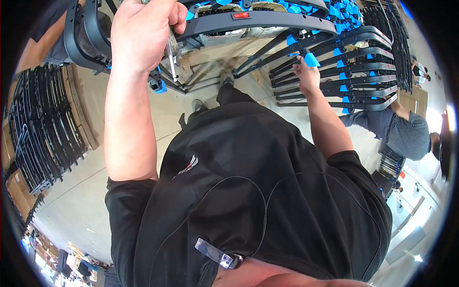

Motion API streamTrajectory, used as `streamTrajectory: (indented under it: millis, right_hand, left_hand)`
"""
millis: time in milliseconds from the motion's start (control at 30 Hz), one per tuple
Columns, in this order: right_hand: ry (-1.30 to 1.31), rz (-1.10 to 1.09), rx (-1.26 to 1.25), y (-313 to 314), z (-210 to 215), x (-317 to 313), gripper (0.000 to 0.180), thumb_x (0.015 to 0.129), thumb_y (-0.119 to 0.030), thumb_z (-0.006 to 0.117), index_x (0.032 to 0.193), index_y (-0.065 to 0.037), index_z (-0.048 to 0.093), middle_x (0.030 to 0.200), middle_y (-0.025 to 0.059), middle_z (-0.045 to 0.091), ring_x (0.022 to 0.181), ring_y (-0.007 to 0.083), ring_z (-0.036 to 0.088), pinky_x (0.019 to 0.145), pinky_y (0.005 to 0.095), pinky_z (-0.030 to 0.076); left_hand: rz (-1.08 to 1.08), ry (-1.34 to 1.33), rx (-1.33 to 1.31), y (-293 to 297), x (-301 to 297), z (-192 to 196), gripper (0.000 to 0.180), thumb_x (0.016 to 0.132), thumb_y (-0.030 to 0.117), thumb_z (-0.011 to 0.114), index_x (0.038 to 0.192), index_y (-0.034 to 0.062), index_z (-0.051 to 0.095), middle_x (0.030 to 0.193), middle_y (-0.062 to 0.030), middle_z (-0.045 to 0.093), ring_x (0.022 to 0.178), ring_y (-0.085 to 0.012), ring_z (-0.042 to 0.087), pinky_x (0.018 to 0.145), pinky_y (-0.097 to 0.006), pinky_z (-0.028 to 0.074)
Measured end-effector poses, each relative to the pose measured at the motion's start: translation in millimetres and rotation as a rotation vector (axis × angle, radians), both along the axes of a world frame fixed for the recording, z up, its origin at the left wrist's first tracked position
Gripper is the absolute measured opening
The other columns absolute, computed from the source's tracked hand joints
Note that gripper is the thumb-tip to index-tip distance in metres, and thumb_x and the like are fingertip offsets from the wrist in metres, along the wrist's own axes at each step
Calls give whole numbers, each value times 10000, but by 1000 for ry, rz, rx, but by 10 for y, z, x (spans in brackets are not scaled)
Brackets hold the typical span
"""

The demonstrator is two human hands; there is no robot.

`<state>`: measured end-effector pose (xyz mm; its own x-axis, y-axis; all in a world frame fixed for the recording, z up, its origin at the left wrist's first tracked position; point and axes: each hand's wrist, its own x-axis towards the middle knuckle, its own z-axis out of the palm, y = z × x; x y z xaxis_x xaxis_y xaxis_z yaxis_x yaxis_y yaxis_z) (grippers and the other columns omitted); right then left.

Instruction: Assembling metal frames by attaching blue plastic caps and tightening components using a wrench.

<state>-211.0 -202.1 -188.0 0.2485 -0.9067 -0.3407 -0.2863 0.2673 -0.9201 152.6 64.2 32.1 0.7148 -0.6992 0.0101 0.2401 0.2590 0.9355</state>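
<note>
My left hand (143, 36) is closed in a fist at the top, beside the curved black frame bar (267, 20). A tool with a slim metal shaft (171, 60) comes down from under its fingers; the upper part of the tool is hidden. My right hand (307, 76) is closed, its fingers curled at a small bright blue piece (312, 60) below the right end of that bar. The palm side and part of the grip are hidden. A red label (241, 16) sits on the bar.
Several curved black frames (363, 80) with blue pieces are stacked at the right. White sacks of dark small parts (221, 37) stand behind the bar. More black frames (45, 119) lie on pallets at the left. Another person (409, 136) is at the right, and another person's arm (40, 43) shows upper left.
</note>
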Motion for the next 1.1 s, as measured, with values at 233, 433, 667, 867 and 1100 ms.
streamTrajectory:
  millis: [233, 433, 667, 867, 1100]
  right_hand:
    - [-181, -170, 18, 46, -35, 53, 196, 977, -111, 679, 1160, -67, 622, 1042, 41, 708, 784, 156, 675, 618, 277, 507]
    - [216, -167, -249, 147, 169, 284, 159, 819, -179, 842, 849, -53, 748, 744, -24, 675, 687, 73, 569, 634, 290, 462]
    - [255, -217, -449, 100, 3, 292, 232, 830, -195, 826, 1006, -50, 781, 846, -17, 737, 732, 84, 611, 738, 280, 499]
    - [572, 233, -437, 1, 456, 40, 387, 795, -340, 844, 1013, -39, 737, 812, 55, 697, 748, 126, 616, 733, 319, 526]
    - [980, 506, -132, -313, 1021, 296, 363, 824, -342, 748, 910, 9, 712, 751, 82, 689, 710, 242, 683, 673, 371, 545]
  left_hand:
    - [-19, -6, 20, -21, -3, 24, 127, 1015, 114, 604, 915, 50, 559, 598, 1, 471, 515, -119, 486, 464, -261, 414]
    - [-5, -2, 32, -27, -27, 11, 137, 1015, 110, 601, 899, 54, 554, 599, 5, 467, 512, -114, 485, 464, -258, 413]
    - [-8, -28, 82, -112, -31, -51, 142, 1013, 102, 602, 888, 58, 552, 599, 5, 468, 511, -115, 487, 462, -253, 412]
    - [-89, -89, 3, 24, 124, -163, 127, 996, 155, 658, 976, 42, 604, 654, 14, 451, 659, -131, 507, 581, -290, 414]
    - [-114, -87, 26, 3, 95, -94, 141, 997, 150, 650, 974, 24, 589, 653, 5, 470, 629, -130, 508, 564, -294, 422]
